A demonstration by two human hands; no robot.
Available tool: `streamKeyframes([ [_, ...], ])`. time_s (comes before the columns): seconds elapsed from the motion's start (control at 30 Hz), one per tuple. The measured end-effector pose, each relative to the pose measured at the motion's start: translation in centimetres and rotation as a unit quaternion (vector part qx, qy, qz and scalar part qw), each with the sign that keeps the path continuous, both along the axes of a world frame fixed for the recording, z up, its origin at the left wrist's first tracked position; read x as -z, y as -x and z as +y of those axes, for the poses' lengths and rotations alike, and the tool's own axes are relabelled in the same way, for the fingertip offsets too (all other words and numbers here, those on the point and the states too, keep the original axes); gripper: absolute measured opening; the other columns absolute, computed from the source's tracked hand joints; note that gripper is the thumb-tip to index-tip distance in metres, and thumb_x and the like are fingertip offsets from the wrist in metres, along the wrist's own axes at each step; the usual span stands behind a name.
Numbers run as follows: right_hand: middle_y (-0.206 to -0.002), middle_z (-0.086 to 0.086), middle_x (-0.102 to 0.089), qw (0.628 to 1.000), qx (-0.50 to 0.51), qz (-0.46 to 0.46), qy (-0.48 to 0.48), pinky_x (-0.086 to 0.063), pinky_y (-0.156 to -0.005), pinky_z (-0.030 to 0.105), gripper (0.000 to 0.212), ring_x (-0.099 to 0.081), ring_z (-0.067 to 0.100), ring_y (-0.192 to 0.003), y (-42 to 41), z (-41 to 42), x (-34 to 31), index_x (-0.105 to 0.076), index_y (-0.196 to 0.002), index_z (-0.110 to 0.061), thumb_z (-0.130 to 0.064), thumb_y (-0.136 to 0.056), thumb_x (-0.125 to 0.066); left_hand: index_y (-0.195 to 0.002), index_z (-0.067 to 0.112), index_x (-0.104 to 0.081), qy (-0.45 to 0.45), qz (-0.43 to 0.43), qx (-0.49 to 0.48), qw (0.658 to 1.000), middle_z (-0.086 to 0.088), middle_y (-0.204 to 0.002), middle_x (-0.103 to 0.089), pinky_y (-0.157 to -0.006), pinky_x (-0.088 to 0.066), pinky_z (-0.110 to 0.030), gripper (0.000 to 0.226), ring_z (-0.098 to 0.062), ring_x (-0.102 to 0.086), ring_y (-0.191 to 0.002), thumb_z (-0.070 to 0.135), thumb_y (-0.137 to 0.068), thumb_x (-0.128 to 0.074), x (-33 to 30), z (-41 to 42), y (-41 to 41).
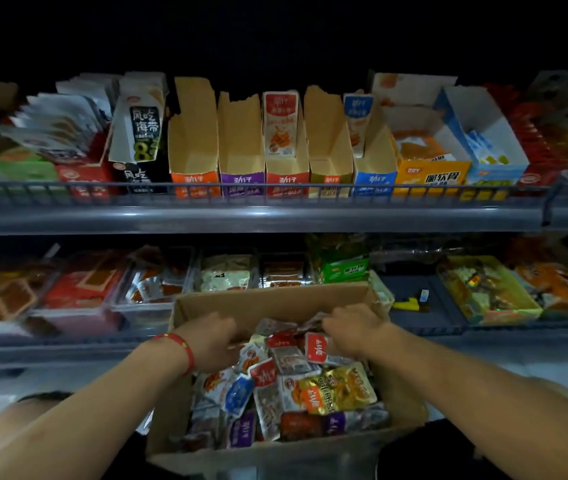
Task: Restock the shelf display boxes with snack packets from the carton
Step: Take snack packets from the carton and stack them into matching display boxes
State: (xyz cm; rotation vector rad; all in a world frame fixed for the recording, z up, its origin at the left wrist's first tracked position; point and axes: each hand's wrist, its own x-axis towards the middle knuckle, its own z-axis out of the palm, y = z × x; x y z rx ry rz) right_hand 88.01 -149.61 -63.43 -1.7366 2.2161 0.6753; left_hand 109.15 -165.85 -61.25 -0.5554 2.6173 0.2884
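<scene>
Carton (268, 308): open-topped, propped against the lower shelf (68, 344) directly below the display boxes, probably so each transfer is one short upward reach.
Snack packets (289, 379): a loose, mixed heap filling the carton; colours match the box fronts above.
Display boxes (241, 143): a row behind the upper shelf rail (275, 194); orange, purple and gold ones look empty, red and blue each show a packet standing at the back.
Left hand (211, 341): its grip is sunk among the packets at the carton's far left, fingers bent downward; whether they have closed on anything cannot be told.
Right hand (351, 329): its grip is curled over packets at the far right; a hold is likely, not confirmed.
Hidden or unclear: both sets of fingertips; motion blur and dim light smear the outer shelf ends; upper frame is black.
</scene>
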Motion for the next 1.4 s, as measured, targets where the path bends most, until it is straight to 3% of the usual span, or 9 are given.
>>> streamKeyframes([
  [0.37, -0.112, 0.004, -0.066, 0.973, 0.101, -0.197, 0.072, -0.055, -0.085, 0.038, 0.022, -0.066, 0.022, -0.097, -0.3, -0.7, 2.5, -0.063, -0.12, -0.02, -0.028, -0.104, -0.05, -0.143, 0.036, -0.046, -0.046, 0.037, -0.002, 0.998, 0.002, -0.129, -0.062, -0.099, -0.047, -0.038, 0.046, -0.021, -0.052, -0.12, 0.036, -0.098, -0.055, -0.1, 0.8, 1.6],
  [0.5, -0.105, 0.0, -0.075, 0.835, 0.232, -0.448, 0.221, -0.06, -0.083, 0.034, 0.019, -0.073, 0.015, -0.095, 0.1, -0.9, -1.7, -0.067, -0.118, -0.023, -0.018, -0.1, -0.063, -0.139, 0.03, -0.051, -0.141, 0.175, -0.076, 0.971, 0.006, -0.124, -0.067, -0.099, -0.049, -0.035, 0.051, -0.016, -0.06, -0.116, 0.045, -0.092, -0.064, -0.8, 1.8, 2.7],
  [0.57, -0.103, 0.005, -0.077, 0.723, 0.283, -0.563, 0.283, -0.062, -0.082, 0.036, 0.019, -0.075, 0.019, -0.097, -0.6, -0.5, -3.8, -0.068, -0.112, -0.02, -0.01, -0.096, -0.068, -0.121, 0.031, -0.059, -0.291, 0.246, -0.159, 0.911, 0.012, -0.11, -0.072, -0.093, -0.057, -0.038, 0.039, -0.008, -0.069, -0.101, 0.039, -0.087, -0.075, -1.0, 2.3, 3.1],
  [0.67, -0.099, 0.009, -0.078, 0.656, 0.295, -0.612, 0.328, -0.06, -0.07, 0.027, 0.021, -0.076, 0.021, -0.094, -1.3, 0.0, -6.0, -0.065, -0.113, -0.011, -0.007, -0.093, -0.07, -0.114, 0.018, -0.061, -0.432, 0.288, -0.264, 0.813, -0.001, -0.104, -0.076, -0.085, -0.061, -0.041, 0.033, -0.015, -0.074, -0.093, 0.016, -0.087, -0.078, -2.0, 3.6, 3.5],
  [0.77, -0.096, 0.001, -0.079, 0.696, 0.27, -0.542, 0.387, -0.059, -0.069, 0.023, 0.013, -0.076, 0.012, -0.09, -1.1, 0.2, -8.0, -0.067, -0.107, -0.016, -0.015, -0.095, -0.069, -0.111, 0.004, -0.063, -0.449, 0.355, -0.279, 0.771, -0.008, -0.096, -0.078, -0.077, -0.063, -0.038, 0.021, -0.022, -0.076, -0.088, 0.006, -0.091, -0.07, -3.2, 4.1, 3.5],
  [0.9, -0.094, -0.01, -0.072, 0.78, 0.191, -0.386, 0.454, -0.058, -0.074, 0.024, 0.003, -0.069, 0.001, -0.09, 0.3, 0.7, -11.3, -0.071, -0.096, -0.03, -0.029, -0.094, -0.069, -0.108, 0.017, -0.068, -0.323, 0.414, -0.189, 0.83, 0.005, -0.097, -0.077, -0.08, -0.062, -0.032, 0.016, -0.006, -0.073, -0.089, 0.014, -0.092, -0.07, -4.6, 3.8, 3.8],
  [1.07, -0.095, -0.016, -0.07, 0.814, 0.151, -0.322, 0.459, -0.05, -0.074, 0.016, 0.003, -0.065, -0.004, -0.091, 1.8, 0.3, -15.1, -0.07, -0.093, -0.032, -0.032, -0.094, -0.068, -0.113, 0.022, -0.07, -0.262, 0.492, -0.159, 0.815, 0.009, -0.096, -0.075, -0.078, -0.062, -0.03, 0.022, 0.0, -0.071, -0.089, 0.022, -0.091, -0.073, -6.6, 3.0, 4.7],
  [1.2, -0.097, -0.019, -0.064, 0.803, 0.121, -0.24, 0.532, -0.045, -0.077, 0.018, 0.004, -0.059, -0.002, -0.093, 4.6, -1.1, -19.0, -0.067, -0.096, -0.03, -0.031, -0.097, -0.064, -0.118, 0.02, -0.064, -0.111, 0.608, -0.186, 0.764, 0.01, -0.101, -0.068, -0.08, -0.057, -0.026, 0.023, -0.005, -0.065, -0.095, 0.03, -0.098, -0.06, -9.1, 1.1, 6.5],
  [1.4, -0.096, -0.008, -0.066, 0.728, 0.083, -0.145, 0.664, -0.052, -0.079, 0.02, 0.006, -0.062, 0.004, -0.091, 8.2, -6.0, -25.9, -0.068, -0.102, -0.027, -0.031, -0.099, -0.064, -0.14, 0.013, -0.052, 0.146, 0.539, -0.05, 0.828, -0.004, -0.153, -0.044, -0.119, -0.029, -0.05, 0.055, -0.023, -0.031, -0.145, 0.013, -0.086, -0.062, -9.7, -2.5, 9.2],
])
